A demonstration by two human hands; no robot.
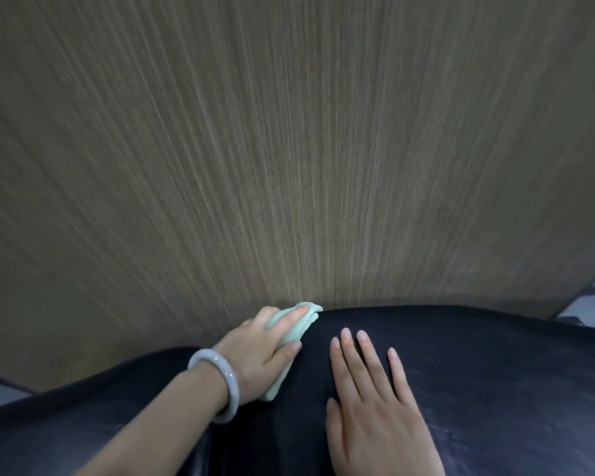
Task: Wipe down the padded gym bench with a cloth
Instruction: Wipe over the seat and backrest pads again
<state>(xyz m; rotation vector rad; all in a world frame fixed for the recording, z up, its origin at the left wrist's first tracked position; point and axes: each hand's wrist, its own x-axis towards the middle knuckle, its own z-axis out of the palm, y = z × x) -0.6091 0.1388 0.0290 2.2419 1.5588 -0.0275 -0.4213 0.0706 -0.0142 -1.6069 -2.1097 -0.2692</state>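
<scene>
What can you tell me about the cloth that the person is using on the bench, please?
The cloth is pale mint green, soft-looking and bunched into a folded wad, not spread flat. It lies on the dark padded bench near its far edge, close to the wood-grain panel behind. The left hand, with a pale bangle on the wrist, grips it, fingers over the top and thumb along its near side. One end pokes out past the fingertips, the other below the palm. The right hand lies flat beside it, not touching.

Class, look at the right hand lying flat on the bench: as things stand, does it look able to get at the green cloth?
Probably yes. The right hand lies flat on the bench beside the cloth, with bare padding between them. But the left hand grips the cloth, covering much of it.
</scene>
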